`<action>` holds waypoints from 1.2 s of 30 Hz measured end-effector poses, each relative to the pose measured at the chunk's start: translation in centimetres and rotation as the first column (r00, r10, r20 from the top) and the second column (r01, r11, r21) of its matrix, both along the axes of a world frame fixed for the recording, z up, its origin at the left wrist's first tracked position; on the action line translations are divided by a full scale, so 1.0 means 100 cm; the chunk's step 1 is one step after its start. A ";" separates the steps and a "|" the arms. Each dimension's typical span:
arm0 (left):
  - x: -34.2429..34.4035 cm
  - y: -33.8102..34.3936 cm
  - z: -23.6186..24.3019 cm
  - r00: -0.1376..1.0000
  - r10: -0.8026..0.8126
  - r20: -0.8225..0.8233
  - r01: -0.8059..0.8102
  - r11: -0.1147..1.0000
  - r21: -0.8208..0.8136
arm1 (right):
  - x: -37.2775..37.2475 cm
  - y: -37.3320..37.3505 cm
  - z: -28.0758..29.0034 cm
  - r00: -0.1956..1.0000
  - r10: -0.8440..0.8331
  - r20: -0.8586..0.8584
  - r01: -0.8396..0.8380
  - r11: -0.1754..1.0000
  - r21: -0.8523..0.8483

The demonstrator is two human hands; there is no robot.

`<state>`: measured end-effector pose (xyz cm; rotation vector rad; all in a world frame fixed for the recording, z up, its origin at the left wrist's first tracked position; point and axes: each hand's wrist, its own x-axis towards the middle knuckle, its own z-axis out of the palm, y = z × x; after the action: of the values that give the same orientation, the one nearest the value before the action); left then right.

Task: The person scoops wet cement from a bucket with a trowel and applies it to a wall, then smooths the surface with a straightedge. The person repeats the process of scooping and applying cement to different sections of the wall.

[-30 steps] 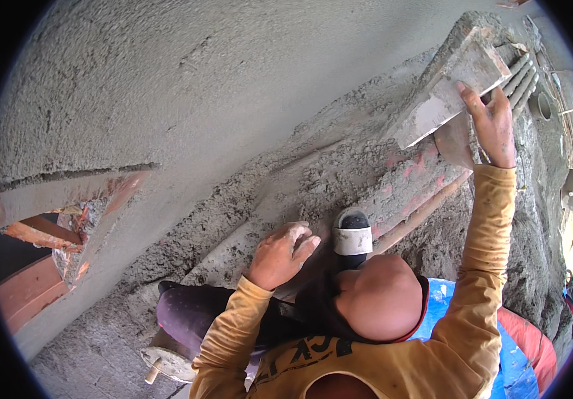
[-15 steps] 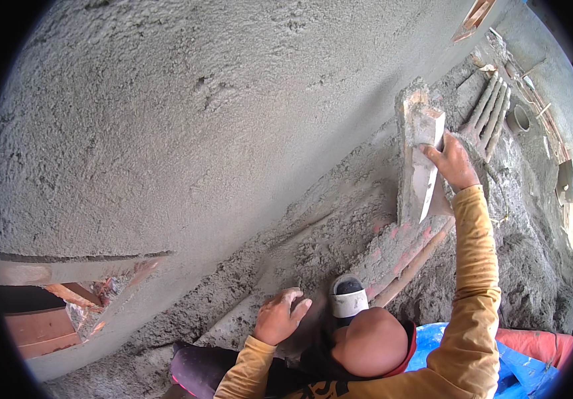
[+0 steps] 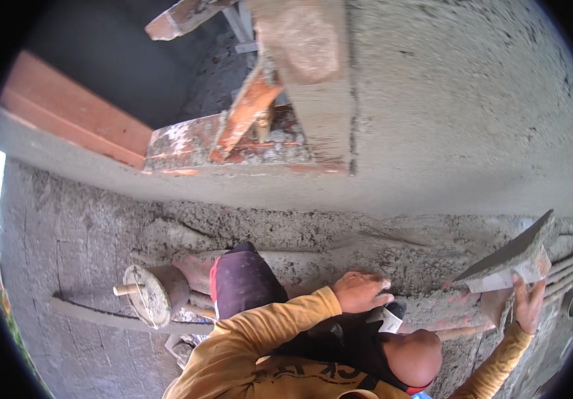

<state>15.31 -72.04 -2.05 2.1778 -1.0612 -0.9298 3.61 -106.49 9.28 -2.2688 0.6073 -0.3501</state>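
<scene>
My left hand [image 3: 359, 292] is over the rough mortar ledge near my slipper [image 3: 390, 320], fingers loosely bent and apart, with nothing visible in them. Over at the right, my right hand [image 3: 527, 306] grips a pale, mortar-coated wooden board [image 3: 507, 258], fingers along its lower edge; a grey mortar layer covers its upper face. Beneath the board lie pink-marked, mortar-smeared pipes [image 3: 432, 311]. My purple-clad knee [image 3: 246, 289] is left of my left hand, and my bare other knee [image 3: 411, 359] is at lower middle.
A plastered wall [image 3: 452, 100] rises beyond the ledge, with a framed opening [image 3: 80, 106] at upper left holding splintered timber [image 3: 250, 110]. A mortar-caked cylinder [image 3: 150, 296] with a wooden handle lies at left. Several grey pipes [image 3: 566, 276] run at the far right.
My view has swung left, bringing the opening and cylinder into fuller view. The board in my right hand has tilted from upright to slanting flatter. My left hand still rests near the slipper.
</scene>
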 end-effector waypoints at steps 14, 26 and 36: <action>-0.051 0.062 0.042 0.971 -0.199 -0.136 0.182 0.975 -0.123 | 0.189 0.304 0.128 0.355 0.920 -0.163 -0.906 0.382 0.181; -0.039 0.310 0.225 0.337 0.880 -0.335 -0.893 0.412 0.182 | 0.299 0.472 0.402 0.545 0.828 -0.128 -0.828 0.509 -0.234; -0.368 0.479 0.254 -0.727 0.659 0.193 -0.610 -0.748 0.261 | 0.388 0.521 0.366 0.426 0.893 -0.148 -0.894 0.440 0.080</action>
<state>-21.50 -24.16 23.34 1.6882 1.7840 0.0112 42.40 -54.35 45.90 -2.2836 -0.6120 0.4010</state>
